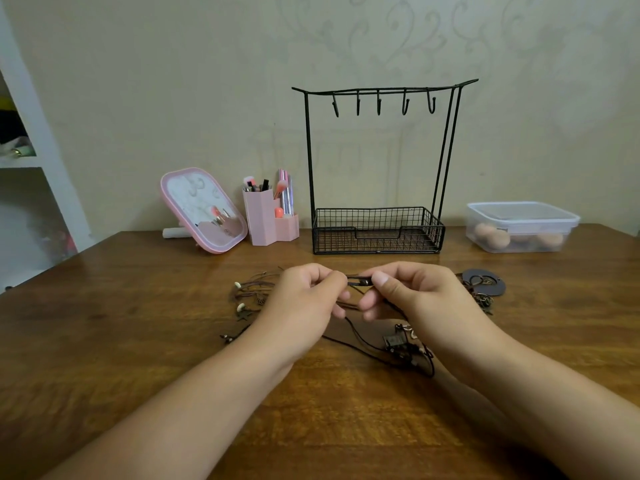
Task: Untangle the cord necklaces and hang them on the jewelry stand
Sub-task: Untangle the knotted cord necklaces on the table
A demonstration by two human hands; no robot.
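Two bare forearms come in from the bottom corners of the frame and meet just below its middle. The left hand (304, 299) has its fingers curled, thumb and forefinger pinching a dark cord; the right hand (412, 292) faces it, thumb and forefinger pinching the same cord at a small dark knot or slider (360, 280) held between the two hands. Whether that piece is a knot or a clasp is hard to tell at this size.

Under and around the hands lie the cord necklaces (353, 332), a loose tangle of thin brown and black cords on the wooden table (138, 341). Left of the left hand the cords loop together with small pale beads (238, 285) and a star-shaped charm (242, 317). Below the right wrist sits a cluster of dark metal pendants (401, 344), with black cord curving round it. At the right of the right hand more cord and charms rest on a dark round disc (485, 282) (flat on the table, with a hole in it).

Farther back, in the centre of the frame, the black wire jewelry stand (377, 230) stands against the wall: a mesh basket at the base, upright rods, and a top bar with five hooks (379, 105), all bare. To its left are a pink holder with brushes (266, 216) and a tilted pink-framed mirror (204, 209). At the right edge is a clear lidded box (519, 226) with rounded tan things inside. White shelves (24, 161) fill the upper left.
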